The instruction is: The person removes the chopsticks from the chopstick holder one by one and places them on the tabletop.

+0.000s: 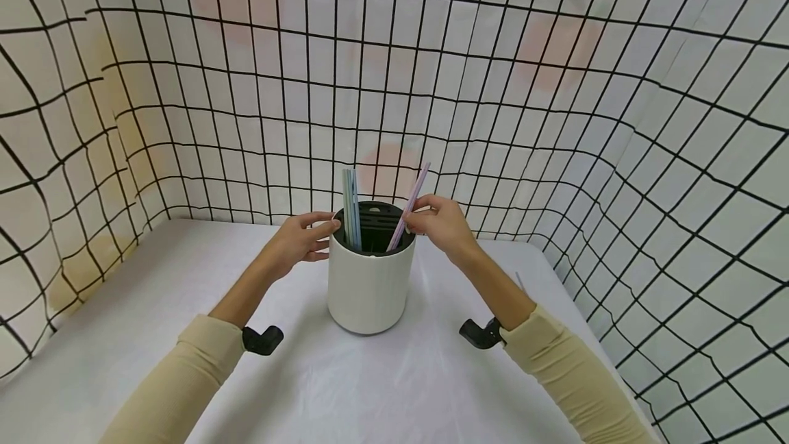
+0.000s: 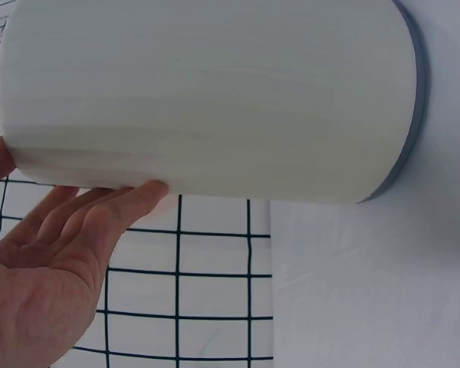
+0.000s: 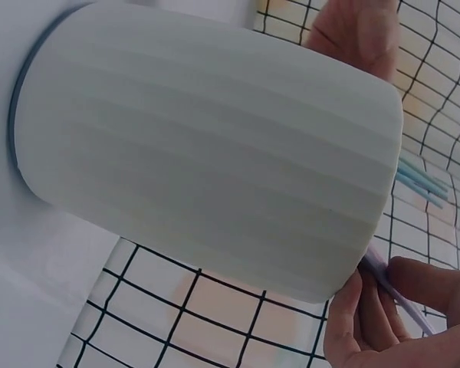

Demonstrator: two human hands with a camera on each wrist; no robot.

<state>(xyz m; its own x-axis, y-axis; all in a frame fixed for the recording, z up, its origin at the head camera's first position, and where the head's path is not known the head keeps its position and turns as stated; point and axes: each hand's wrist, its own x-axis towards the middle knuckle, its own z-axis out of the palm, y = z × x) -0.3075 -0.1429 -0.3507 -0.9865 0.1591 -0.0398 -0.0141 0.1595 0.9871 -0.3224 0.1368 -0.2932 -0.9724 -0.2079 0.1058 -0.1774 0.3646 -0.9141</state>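
Head view: right hand (image 1: 440, 225) pinches pink straw (image 1: 408, 207) in white holder (image 1: 368, 286). Left hand (image 1: 298, 242), fingers straight, touches rim. Right wrist view alone shows the pinching fingertips (image 3: 414, 280).

Staged recording booth, not a home: a white-clothed table (image 1: 382, 389) enclosed on 3 sides by white backdrop sheeting (image 1: 555, 88) printed with a black grid.
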